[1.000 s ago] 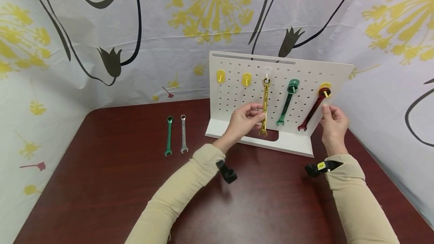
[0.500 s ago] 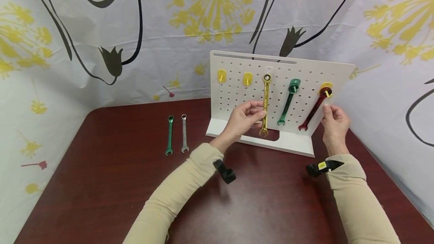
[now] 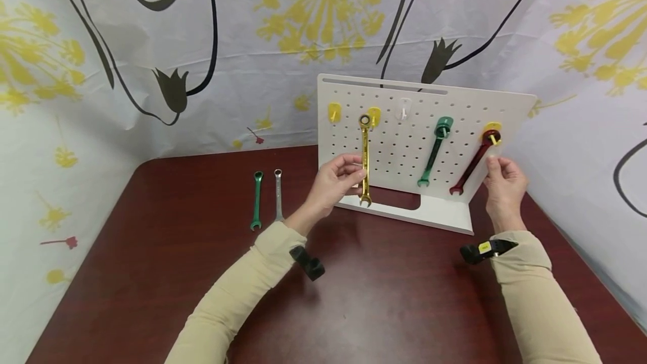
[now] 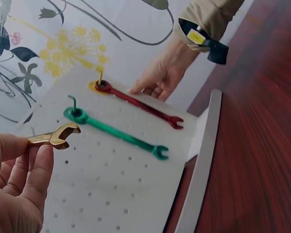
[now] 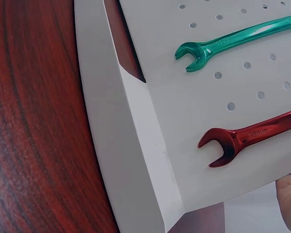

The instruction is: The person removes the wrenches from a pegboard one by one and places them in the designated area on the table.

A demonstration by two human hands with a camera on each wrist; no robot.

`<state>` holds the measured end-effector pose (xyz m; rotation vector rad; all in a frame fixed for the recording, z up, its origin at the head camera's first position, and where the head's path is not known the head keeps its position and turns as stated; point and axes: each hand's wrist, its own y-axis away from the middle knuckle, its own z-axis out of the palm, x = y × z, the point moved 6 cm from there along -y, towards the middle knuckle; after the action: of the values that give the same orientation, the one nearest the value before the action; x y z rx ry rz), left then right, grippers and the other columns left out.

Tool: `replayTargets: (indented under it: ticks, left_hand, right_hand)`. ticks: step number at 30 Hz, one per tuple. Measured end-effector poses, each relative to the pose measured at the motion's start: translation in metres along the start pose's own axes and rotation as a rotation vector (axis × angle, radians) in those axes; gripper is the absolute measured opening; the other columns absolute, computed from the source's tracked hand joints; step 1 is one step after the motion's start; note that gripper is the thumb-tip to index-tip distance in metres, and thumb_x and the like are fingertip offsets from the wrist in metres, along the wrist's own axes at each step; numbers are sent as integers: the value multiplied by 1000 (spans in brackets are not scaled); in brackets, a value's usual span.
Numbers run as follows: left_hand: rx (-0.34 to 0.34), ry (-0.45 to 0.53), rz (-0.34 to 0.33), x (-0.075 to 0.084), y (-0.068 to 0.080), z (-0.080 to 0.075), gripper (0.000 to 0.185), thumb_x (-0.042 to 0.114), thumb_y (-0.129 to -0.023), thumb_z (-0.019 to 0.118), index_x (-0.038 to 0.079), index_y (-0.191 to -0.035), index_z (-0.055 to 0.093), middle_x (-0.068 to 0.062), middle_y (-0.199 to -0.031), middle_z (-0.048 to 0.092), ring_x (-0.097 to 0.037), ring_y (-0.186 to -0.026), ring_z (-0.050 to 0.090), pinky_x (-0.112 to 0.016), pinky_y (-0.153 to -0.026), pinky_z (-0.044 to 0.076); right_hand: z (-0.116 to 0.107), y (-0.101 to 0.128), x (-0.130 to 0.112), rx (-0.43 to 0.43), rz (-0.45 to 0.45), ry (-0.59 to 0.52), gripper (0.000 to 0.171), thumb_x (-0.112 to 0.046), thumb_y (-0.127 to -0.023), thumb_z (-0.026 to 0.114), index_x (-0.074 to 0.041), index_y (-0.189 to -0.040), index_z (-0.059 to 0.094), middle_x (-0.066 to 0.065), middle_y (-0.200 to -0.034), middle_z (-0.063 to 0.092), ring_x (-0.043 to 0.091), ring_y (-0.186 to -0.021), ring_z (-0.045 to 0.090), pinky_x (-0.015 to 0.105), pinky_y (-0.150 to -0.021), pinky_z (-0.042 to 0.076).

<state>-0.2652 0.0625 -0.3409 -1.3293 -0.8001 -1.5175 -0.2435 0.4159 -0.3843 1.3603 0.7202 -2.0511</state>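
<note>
While your left hand (image 3: pixel 336 181) pinches the gold wrench (image 3: pixel 365 160) near its middle, the wrench stands straight up and down in front of the white pegboard (image 3: pixel 394 153). Its ring end is at the top, right beside the second yellow hook (image 3: pixel 374 117) from the board's left edge. Its open jaw end points down, near the board's bottom edge. In the left wrist view you can see your thumb and fingers (image 4: pixel 39 167) curled on the shaft, with the open end sticking out past them.

The ring and the hook are the thing to watch. The ring sits just left of the hook and about as high. I cannot tell if the ring is on the peg or only close to it. Your left hand is the nearer hand by far.

Your right hand (image 3: pixel 502 181) is at the right edge of the board, fingers curled on that edge, holding it. The red wrench (image 3: pixel 474 163) hangs tilted from the yellow hook near that edge, just beside your fingers. The green wrench (image 3: pixel 433 150) hangs tilted from its green hook between the red one and the bare white hook (image 3: pixel 402 108) at the top middle.

On the table (image 3: pixel 151 251), well apart from the board on its left side, a small green wrench (image 3: pixel 256 200) and a silver wrench (image 3: pixel 278 195) lie side by side, both pointing away from you.
</note>
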Motion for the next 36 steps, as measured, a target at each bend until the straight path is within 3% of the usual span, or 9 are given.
replayTargets:
  ticks: [6, 13, 20, 29, 36]
  left_hand:
    - [54, -12, 6, -3, 11, -26, 28, -6, -87, 60, -10, -114, 53, 4, -80, 61, -4, -69, 60, -23, -60, 57]
    - [124, -50, -31, -11, 23, -65, 26, -4, -88, 60, -8, -112, 54, 4, -81, 61, -5, -68, 61, -24, -61, 57]
    - [208, -124, -105, -16, 38, -111, 26, 0, -89, 61, -4, -113, 55, 5, -83, 63, -4, -70, 62, -21, -62, 57]
    - [289, -244, -227, -22, 54, -172, 33, 6, -91, 59, -4, -122, 52, 5, -89, 61, -3, -74, 61, -20, -66, 57]
    - [311, -340, -309, -29, 67, -219, 40, 7, -92, 59, -9, -126, 48, -7, -98, 63, -1, -73, 61, -19, -68, 57]
  right_hand:
    - [0, 0, -1, -2, 9, -2, 13, -16, -81, 73, -9, -76, 64, -3, -65, 58, 6, -54, 43, 14, -44, 38]
    - [-1, 0, 0, -7, 6, 0, 13, -16, -82, 72, -8, -76, 63, -3, -66, 58, 7, -54, 43, 14, -44, 39]
    - [-1, -1, 1, -3, 37, -12, 13, -17, -82, 72, -8, -78, 64, -3, -66, 58, 7, -56, 43, 14, -44, 39]
    - [-1, 0, -2, -8, -22, 17, 13, -16, -83, 72, -9, -76, 64, -4, -63, 57, 6, -54, 44, 13, -44, 39]
    - [-1, 0, 0, -11, -22, -5, 13, -15, -82, 73, -8, -75, 64, -3, -62, 57, 7, -52, 44, 13, -43, 39]
